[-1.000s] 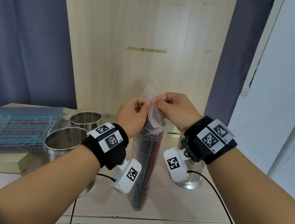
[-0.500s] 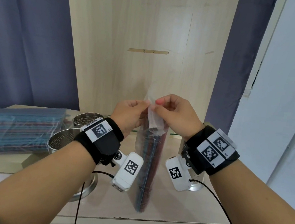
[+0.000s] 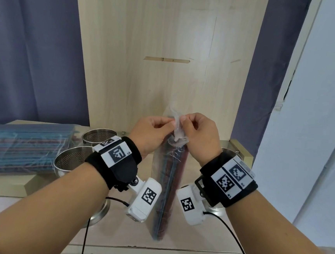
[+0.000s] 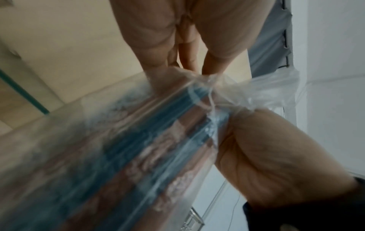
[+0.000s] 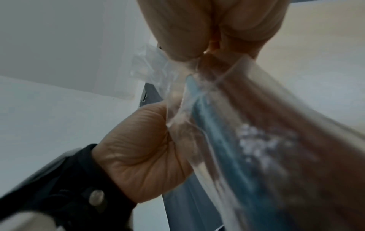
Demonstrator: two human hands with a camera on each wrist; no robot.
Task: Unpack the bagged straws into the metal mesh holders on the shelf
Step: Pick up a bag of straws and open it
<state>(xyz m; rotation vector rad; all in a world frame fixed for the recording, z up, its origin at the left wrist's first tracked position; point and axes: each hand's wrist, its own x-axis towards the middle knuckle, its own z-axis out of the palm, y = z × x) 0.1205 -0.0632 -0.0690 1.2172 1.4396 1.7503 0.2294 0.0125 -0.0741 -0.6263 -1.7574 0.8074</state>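
A clear plastic bag of blue and dark red straws stands upright on the wooden shelf. Both hands pinch its gathered, crumpled top. My left hand pinches the plastic from the left and my right hand from the right, fingertips almost meeting. In the left wrist view the bag runs up to the knot-like top by my left hand. The right wrist view has my right hand holding the bag's neck. Two empty metal mesh holders stand to the left.
A second, larger bag of straws lies flat on a raised ledge at the left. Another metal holder stands behind my right wrist, mostly hidden. A wooden back panel rises behind the shelf, with blue curtains on both sides.
Both hands stay pinched on the bag's top. My left wrist has rolled so its tag faces up, and the plastic top is drawn into a thinner twisted strip.
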